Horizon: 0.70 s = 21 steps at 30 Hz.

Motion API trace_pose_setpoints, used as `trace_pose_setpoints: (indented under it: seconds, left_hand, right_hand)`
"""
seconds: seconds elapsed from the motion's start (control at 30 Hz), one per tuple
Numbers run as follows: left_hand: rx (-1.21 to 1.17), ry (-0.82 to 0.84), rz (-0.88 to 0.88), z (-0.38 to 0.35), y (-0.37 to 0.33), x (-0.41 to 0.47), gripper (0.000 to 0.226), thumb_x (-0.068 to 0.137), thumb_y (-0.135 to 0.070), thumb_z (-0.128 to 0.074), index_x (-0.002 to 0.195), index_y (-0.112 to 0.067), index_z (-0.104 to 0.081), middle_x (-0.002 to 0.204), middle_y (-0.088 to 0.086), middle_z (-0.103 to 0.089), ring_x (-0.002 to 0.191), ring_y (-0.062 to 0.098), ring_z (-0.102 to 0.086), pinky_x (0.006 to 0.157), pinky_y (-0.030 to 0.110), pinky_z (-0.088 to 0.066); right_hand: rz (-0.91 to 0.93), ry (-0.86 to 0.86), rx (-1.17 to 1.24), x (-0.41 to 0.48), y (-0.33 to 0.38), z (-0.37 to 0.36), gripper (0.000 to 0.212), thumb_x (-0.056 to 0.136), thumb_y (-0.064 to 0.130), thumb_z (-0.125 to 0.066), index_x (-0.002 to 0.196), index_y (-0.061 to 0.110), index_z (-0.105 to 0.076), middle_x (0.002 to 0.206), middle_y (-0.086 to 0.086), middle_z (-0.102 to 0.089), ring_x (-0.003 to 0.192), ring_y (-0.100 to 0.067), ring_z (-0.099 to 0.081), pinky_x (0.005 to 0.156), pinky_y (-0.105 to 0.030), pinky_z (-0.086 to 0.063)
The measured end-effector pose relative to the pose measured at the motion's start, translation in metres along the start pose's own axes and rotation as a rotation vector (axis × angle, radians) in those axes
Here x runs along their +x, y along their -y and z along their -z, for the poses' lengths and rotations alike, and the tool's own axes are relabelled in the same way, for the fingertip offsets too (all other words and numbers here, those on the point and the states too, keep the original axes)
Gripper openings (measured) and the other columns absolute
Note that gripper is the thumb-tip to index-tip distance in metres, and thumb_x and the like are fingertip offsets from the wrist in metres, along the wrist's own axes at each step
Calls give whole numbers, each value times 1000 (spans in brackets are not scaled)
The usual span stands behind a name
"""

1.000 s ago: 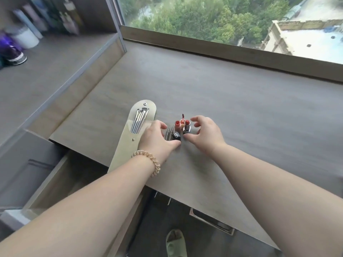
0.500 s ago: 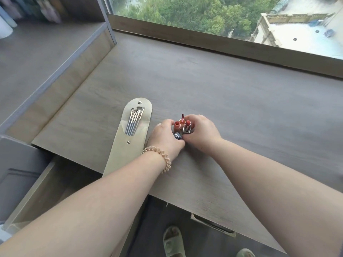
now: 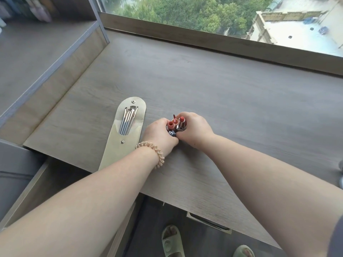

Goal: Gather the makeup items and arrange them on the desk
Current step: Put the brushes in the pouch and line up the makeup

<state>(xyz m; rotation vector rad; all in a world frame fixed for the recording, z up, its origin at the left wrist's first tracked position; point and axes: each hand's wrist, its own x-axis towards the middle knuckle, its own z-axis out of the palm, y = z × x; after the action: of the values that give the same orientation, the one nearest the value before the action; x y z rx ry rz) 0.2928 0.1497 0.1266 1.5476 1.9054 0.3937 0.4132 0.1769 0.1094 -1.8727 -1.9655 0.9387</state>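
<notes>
We are looking down on a wide grey-brown desk (image 3: 232, 86) that is running along a window (image 3: 213, 13). At its near left corner a drawer (image 3: 42, 184) is standing open.

A beige brush pouch (image 3: 118, 151) is lying flat on the desk, left of the hands. Its long axis is running from the near edge away from us, its rounded flap end is pointing toward the window, and its lower end is reaching the desk's near edge. Slim brushes (image 3: 127, 120) are lying along that same axis, heads toward the window.

The left hand (image 3: 159, 135) and right hand (image 3: 195, 129) are meeting just right of the pouch. The fingers of both are curling in and grasping a cluster of 3 lipsticks (image 3: 181, 121) between them. The tubes are standing upright on the desk, with their long axes vertical and their red tips pointing up. A dark cap (image 3: 172, 134) is sitting at the front of the cluster, between the thumbs.

A coiled hair tie (image 3: 155, 148) is circling the left wrist.
</notes>
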Motion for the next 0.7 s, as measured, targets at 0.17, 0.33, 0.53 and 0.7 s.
trace_pose_setpoints:
  seconds: [0.17, 0.33, 0.53, 0.7]
  left_hand:
    - [56, -24, -20, 4, 0, 0, 23, 70, -18, -67, 92, -23, -65, 79, -5, -60, 78, 15, -54, 65, 21, -35]
    - [36, -57, -36, 2, 1, -2, 19, 73, -20, -66, 92, -22, -68, 83, -2, -66, 79, 16, -56, 67, 21, -36]
    - [41, -121, -57, -5, 7, 0, 16, 75, -26, -65, 89, -20, -69, 89, 6, -70, 87, 24, -61, 69, 24, -40]
    - [66, -157, -81, -7, 10, 0, 19, 79, -29, -64, 92, -17, -70, 91, 10, -64, 88, 26, -59, 70, 25, -35]
  right_hand:
    - [6, -16, 4, -1, -2, 0, 26, 73, 24, -67, 99, 24, -64, 100, -1, -60, 93, -22, -57, 79, -32, -48]
    - [4, -51, 8, 0, -4, -5, 21, 75, 28, -66, 95, 24, -67, 95, -1, -60, 90, -22, -58, 79, -34, -49]
    - [-23, -101, -15, -1, -6, -9, 19, 75, 31, -65, 91, 22, -67, 88, 0, -55, 87, -23, -57, 75, -34, -48]
    - [-5, -117, -43, 0, -6, -10, 18, 76, 29, -62, 90, 19, -65, 86, 1, -52, 85, -24, -56, 72, -33, -46]
